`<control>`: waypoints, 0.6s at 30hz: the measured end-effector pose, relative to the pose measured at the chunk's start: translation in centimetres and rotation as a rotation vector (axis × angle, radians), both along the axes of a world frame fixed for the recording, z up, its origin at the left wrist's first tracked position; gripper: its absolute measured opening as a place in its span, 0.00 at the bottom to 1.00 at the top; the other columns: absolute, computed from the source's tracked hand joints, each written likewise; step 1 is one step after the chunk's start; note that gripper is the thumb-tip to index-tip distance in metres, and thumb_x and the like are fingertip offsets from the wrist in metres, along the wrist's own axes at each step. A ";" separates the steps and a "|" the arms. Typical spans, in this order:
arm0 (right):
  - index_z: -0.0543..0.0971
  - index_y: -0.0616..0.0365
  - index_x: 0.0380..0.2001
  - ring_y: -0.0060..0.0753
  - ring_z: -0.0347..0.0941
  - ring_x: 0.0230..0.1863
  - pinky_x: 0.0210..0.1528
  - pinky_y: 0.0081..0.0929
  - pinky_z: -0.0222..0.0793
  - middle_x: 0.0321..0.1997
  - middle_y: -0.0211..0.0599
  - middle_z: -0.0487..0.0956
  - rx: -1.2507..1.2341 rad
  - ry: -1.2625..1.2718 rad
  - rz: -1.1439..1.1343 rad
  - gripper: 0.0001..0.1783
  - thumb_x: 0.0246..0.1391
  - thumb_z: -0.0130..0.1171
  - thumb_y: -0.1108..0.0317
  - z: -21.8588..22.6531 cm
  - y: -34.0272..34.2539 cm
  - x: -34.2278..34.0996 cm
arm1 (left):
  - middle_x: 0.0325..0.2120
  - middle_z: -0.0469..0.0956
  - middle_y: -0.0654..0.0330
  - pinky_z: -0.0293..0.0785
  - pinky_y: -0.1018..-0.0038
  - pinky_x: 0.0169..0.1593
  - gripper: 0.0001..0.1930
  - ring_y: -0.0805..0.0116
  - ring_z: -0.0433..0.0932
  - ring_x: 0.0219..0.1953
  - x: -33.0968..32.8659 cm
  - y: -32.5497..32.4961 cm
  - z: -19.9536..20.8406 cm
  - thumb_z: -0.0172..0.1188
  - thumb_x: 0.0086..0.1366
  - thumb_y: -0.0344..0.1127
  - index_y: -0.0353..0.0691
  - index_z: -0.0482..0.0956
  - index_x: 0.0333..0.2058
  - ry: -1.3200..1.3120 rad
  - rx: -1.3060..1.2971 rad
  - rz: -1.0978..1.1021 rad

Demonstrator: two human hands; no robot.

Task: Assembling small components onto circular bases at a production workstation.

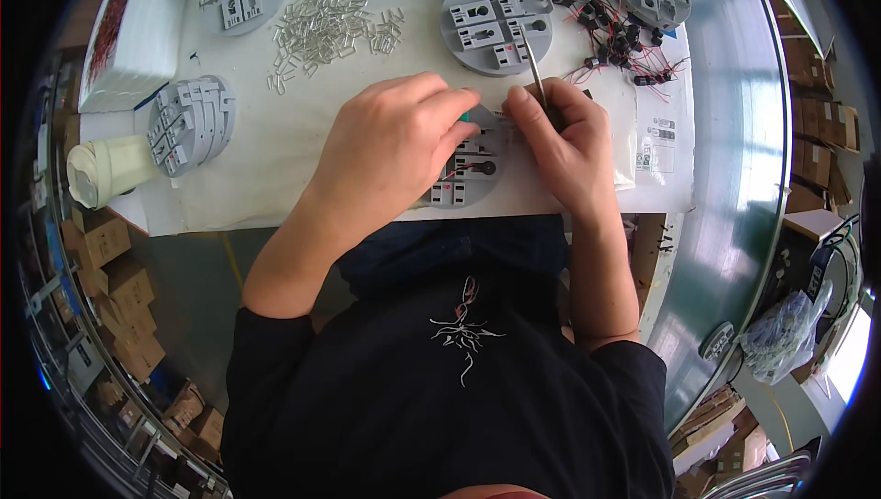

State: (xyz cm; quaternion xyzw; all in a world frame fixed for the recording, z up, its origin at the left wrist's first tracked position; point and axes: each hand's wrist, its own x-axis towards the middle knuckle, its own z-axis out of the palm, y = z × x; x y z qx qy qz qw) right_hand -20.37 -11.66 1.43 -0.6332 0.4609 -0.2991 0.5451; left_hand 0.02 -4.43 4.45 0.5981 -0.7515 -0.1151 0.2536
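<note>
The near disc (479,193) is set by the front edge of the worktop (252,132), its left part covered by the left hand (390,137). A small green piece (465,117) appears to be pinched between the left thumb and forefinger; what it is cannot be told, as most of it is hidden. In the right hand (574,141), a thin metal tool (532,60) is pinched between thumb and bent forefinger, its shaft pointed away from the body, over the edge of the far disc (468,42). A dark round part (487,168) is seated on the near disc, with a red wire (455,171) run from it toward the left fingers.

The wire could be snagged or pulled by the left fingers if they are lifted carelessly, and the round part drawn out of its seat. The far disc could be knocked by the tool's shaft if the right wrist is turned. With the disc placed so close to the edge, it could be slid off by a hard push toward the body. The loose clips (326,27) and the tangled wired parts (619,36) could be scattered by a wide sweep of either hand.
</note>
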 end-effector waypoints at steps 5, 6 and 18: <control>0.83 0.65 0.36 0.16 0.70 0.25 0.29 0.21 0.66 0.24 0.28 0.79 0.120 -0.219 0.004 0.21 0.76 0.57 0.56 -0.1 0.1 -1.4 | 0.45 0.81 0.59 0.79 0.65 0.41 0.37 0.57 0.82 0.39 -1.3 0.7 2.9 0.82 0.50 0.41 0.43 0.81 0.60 -0.198 0.014 0.062; 0.83 0.64 0.37 0.17 0.70 0.25 0.29 0.21 0.66 0.24 0.28 0.78 0.188 -0.334 -0.007 0.22 0.77 0.53 0.55 -0.3 0.3 -1.6 | 0.45 0.81 0.59 0.79 0.65 0.41 0.37 0.57 0.82 0.39 -1.7 0.9 2.9 0.82 0.50 0.41 0.43 0.81 0.60 -0.200 0.009 0.060; 0.79 0.62 0.26 0.32 0.73 0.21 0.27 0.32 0.69 0.19 0.34 0.77 -0.035 0.001 0.215 0.29 0.76 0.53 0.49 2.4 0.8 -2.0 | 0.53 0.72 0.54 0.79 0.59 0.54 0.57 0.54 0.77 0.53 -0.7 6.0 -3.7 0.88 0.38 0.42 0.45 0.70 0.70 0.260 -0.217 0.195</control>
